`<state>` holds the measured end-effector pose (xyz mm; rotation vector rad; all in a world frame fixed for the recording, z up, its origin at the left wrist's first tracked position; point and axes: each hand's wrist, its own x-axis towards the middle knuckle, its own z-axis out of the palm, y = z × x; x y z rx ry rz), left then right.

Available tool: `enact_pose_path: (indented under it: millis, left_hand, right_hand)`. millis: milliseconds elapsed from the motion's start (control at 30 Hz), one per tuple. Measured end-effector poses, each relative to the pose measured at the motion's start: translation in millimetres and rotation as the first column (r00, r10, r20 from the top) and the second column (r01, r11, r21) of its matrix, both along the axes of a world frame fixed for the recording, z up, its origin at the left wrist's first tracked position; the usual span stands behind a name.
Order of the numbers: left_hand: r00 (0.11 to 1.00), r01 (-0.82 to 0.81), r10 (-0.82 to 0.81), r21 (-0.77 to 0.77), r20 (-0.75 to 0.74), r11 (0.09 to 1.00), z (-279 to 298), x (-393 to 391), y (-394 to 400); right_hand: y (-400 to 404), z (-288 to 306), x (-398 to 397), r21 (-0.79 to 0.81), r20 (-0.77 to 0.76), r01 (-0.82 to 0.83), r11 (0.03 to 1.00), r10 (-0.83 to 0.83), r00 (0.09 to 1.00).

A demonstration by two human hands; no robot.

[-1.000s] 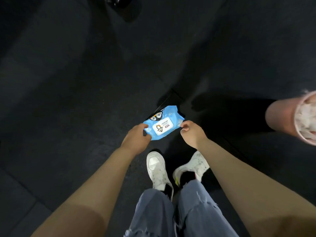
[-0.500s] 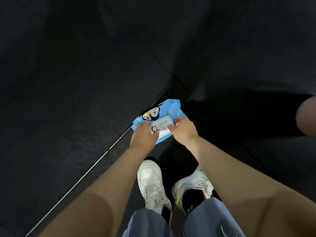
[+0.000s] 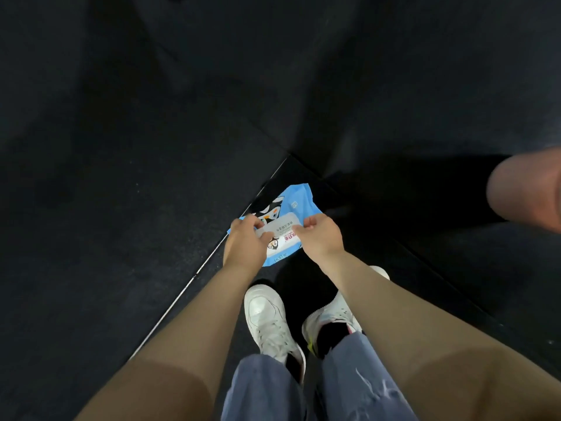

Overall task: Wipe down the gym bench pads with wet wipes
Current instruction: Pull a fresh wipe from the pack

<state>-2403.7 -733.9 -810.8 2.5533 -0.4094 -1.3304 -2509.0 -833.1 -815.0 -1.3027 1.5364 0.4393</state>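
A blue pack of wet wipes [image 3: 296, 202] with a penguin picture and a white label flap [image 3: 280, 227] hangs in front of me above the dark floor. My left hand [image 3: 246, 244] grips the pack's left side, thumb on the flap. From the right, my right hand [image 3: 321, 237] pinches the flap's edge between thumb and fingers. The flap looks partly lifted. No bench pad can be made out in the dark surroundings.
Dark rubber floor [image 3: 121, 208] with a thin pale seam line [image 3: 182, 294] running diagonally. My two white shoes [image 3: 267, 317] stand below the pack. A pink rounded object [image 3: 528, 189] sits at the right edge. A black raised surface [image 3: 425, 253] lies to the right.
The pack has tilted and come closer. My right hand moved from the pack's right end onto the white flap and now pinches its edge. The view has tipped further down.
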Motion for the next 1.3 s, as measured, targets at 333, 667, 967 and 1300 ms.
enact_pose_path:
  millis: [333,667,967,1300]
  left_hand:
    - [0.989,0.142,-0.137,-0.104,0.059,0.984,183.9,-6.1,-61.7]
    - [0.7,0.713,-0.67,-0.189,0.247,0.675,388.2,-57.7,-98.8]
    - [0.36,0.932,-0.809,-0.136,0.464,0.337,534.1,-140.6,-101.4]
    - [0.365,0.913,-0.859,-0.319,0.36,0.254,659.4,-233.1,-102.7]
  right_hand:
    - [-34.2,185.6,-21.7,-0.067,0.069,0.286,0.956,-0.282,0.957]
    - [-46.6,384.8,-80.8,-0.083,0.248,0.69,0.719,-0.656,0.713]
    - [-17.0,539.0,-177.6,-0.113,0.413,0.855,0.506,-0.758,0.504]
    - [27.3,676.9,-262.8,-0.19,0.605,0.953,0.237,-0.736,0.304]
